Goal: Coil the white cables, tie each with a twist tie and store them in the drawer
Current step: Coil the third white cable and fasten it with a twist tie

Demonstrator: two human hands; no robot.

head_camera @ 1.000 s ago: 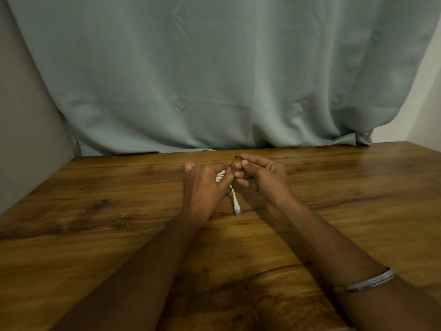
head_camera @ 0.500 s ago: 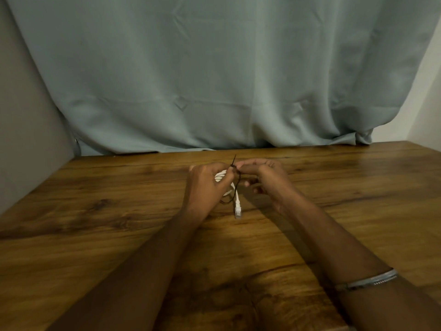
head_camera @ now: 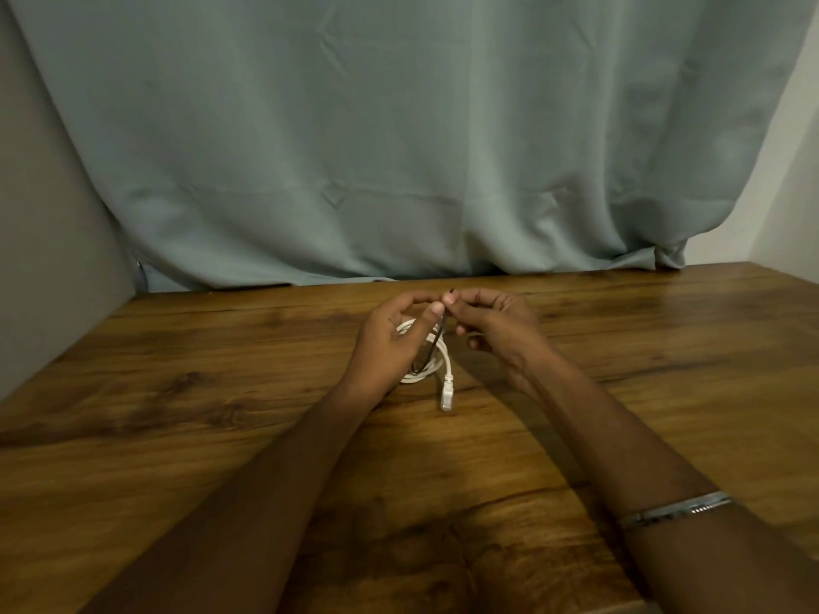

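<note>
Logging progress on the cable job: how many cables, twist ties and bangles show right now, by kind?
White cable: 1, coiled
Black twist tie: 1, pinched by both hands
Silver bangle: 1
Total: 3

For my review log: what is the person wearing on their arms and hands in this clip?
Both forearms are bare, with no sleeves in view. The right forearm carries a thin silver-coloured bangle with a faint row of small marks along it. The left hand and right hand wear no gloves, and no rings or watch can be made out; the fingers are too small in frame to rule out a ring.
</note>
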